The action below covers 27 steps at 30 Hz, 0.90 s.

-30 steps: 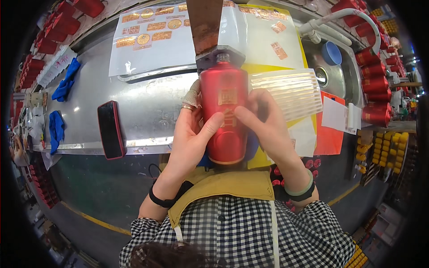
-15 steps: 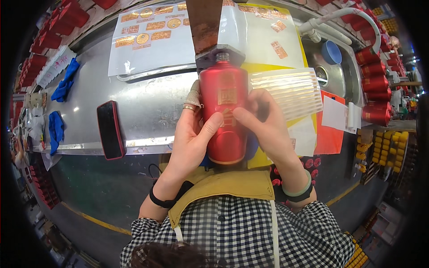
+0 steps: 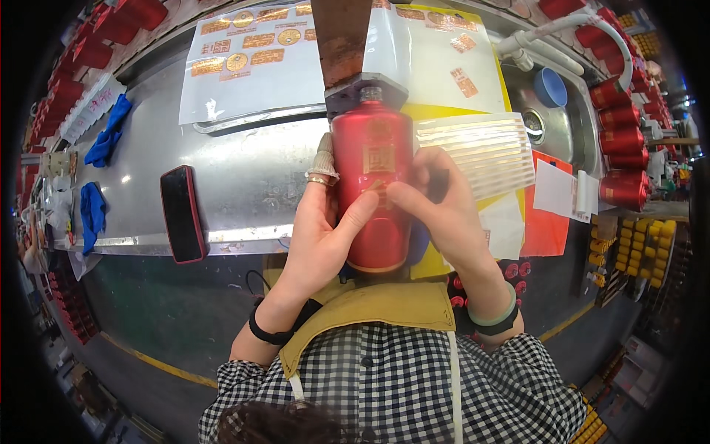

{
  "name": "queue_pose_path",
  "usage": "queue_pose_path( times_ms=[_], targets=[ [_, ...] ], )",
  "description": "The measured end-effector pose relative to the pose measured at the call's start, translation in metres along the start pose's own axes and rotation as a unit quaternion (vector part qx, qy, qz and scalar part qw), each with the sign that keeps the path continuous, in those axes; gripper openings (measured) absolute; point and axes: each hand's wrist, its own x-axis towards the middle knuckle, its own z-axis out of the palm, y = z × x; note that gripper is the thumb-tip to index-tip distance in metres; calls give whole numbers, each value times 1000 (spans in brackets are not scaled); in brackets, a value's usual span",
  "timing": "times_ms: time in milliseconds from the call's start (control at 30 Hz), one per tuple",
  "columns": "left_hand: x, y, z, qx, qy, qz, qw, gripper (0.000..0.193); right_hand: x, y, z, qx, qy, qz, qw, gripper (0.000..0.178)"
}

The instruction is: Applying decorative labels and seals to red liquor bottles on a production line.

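Thumbs of the left hand [image 3: 319,233] and right hand [image 3: 447,214] flank the lower gold character [image 3: 378,187] on the red bottle [image 3: 376,244], clasped from nine and three o'clock, a striped sheet [image 3: 477,152] lying at two and gold stickers [image 3: 237,62], lettering too small to read, farther off at eleven.

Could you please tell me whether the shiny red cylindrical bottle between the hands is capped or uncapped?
Uncapped, it appears: the red bottle shows a bare, narrow, greyish neck at its far end.

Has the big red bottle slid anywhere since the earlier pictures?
No, the red bottle still lines up the same way with the grey metal bracket by its neck.
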Motion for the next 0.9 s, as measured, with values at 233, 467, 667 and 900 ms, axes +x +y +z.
queue_pose_path(
  times_ms=[233,467,667,900],
  targets=[
    [1,2,-2,-56,8,-36,998,62,0,-10,-9,78,-18,62,995,25],
    [2,-2,-1,-56,21,-33,998,57,1,-4,-9,78,-14,69,994,24],
    [3,-2,0,-60,26,-34,997,58,1,-3,-10,91,-36,48,994,24],
    [3,0,0,-80,34,-31,996,61,3,-26,-20,51,-51,53,996,23]
  ],
)
